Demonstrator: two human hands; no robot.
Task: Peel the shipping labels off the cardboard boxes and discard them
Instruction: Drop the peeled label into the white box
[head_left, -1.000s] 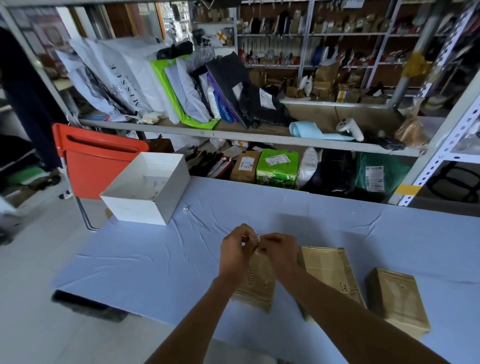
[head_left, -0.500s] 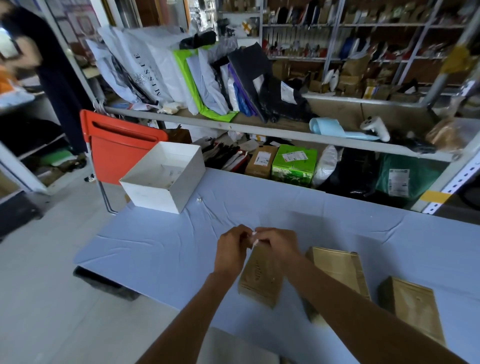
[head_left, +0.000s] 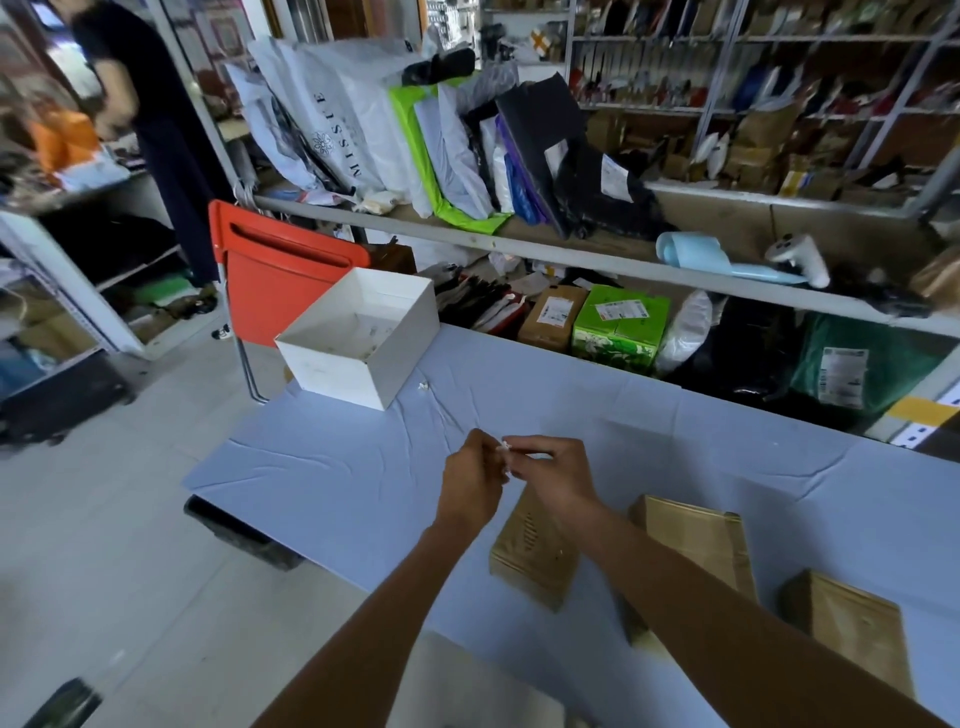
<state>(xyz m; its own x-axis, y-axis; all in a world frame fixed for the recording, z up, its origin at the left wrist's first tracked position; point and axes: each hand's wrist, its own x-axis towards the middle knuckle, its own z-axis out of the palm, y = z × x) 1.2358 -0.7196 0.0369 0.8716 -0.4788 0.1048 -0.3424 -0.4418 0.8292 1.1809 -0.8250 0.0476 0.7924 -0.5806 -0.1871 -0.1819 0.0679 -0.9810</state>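
Bare tablecloth (head_left: 337, 467) up to white box (head_left: 337, 374), small scrap (head_left: 423, 386) beside it; cardboard boxes (head_left: 535, 551) block near right.

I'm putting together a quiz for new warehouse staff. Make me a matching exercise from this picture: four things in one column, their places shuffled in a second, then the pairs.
Things
1 white box
2 orange chair
3 green carton
4 label scrap

Places
A pinched between left hand and right hand
B under the shelf board, behind the table
C on the table's far left corner
D on the floor, behind the white box

Pairs: 1-C, 2-D, 3-B, 4-A
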